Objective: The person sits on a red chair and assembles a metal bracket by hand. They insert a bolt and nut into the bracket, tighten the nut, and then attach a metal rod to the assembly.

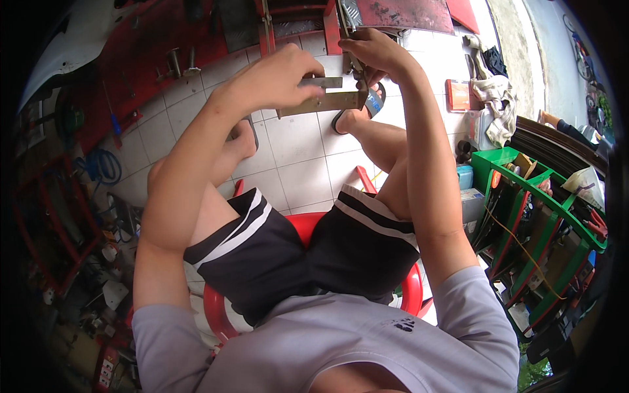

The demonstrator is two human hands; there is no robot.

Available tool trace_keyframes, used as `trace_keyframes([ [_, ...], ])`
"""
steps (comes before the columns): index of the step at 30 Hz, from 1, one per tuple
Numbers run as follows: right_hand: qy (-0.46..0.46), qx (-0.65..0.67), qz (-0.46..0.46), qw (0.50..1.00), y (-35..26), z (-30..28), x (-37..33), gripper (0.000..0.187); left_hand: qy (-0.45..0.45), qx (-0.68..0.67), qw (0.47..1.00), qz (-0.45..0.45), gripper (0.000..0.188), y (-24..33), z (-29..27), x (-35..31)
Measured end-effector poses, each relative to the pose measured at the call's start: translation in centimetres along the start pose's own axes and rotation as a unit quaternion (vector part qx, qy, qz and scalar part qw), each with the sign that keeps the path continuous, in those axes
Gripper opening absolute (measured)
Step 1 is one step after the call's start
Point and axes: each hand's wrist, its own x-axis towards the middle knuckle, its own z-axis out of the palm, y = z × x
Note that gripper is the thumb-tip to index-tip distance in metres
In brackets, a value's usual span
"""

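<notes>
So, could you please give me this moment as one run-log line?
left hand: on metal bracket | right hand: by bracket's right end | seat: red plastic chair | floor: white tiles

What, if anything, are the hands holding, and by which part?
The left hand appears to grip a metal bracket toward its left end; what the right hand holds is unclear.

A dull metal bracket (pixel 337 101) is showing its smooth face at 12 o'clock; glossy white tiles (pixel 288 137) are gleaming below, shiny red plastic chair (pixel 213 311) is curving at 7, rumpled matt cloth (pixel 499 105) is draping at 2.
</notes>
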Motion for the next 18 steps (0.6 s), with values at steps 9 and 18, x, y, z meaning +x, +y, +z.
trace_keyframes([
  [9,-0.01,0.011,0.0,1.0,0.1,-0.1,0.0,0.048,-0.055,-0.085,0.993,-0.053,0.023,-0.7,-2.3,0.9],
  [18,-0.007,0.02,0.009,1.0,0.5,-0.2,0.2,0.05,-0.054,-0.085,0.993,-0.061,0.026,-0.8,-1.7,0.7],
])
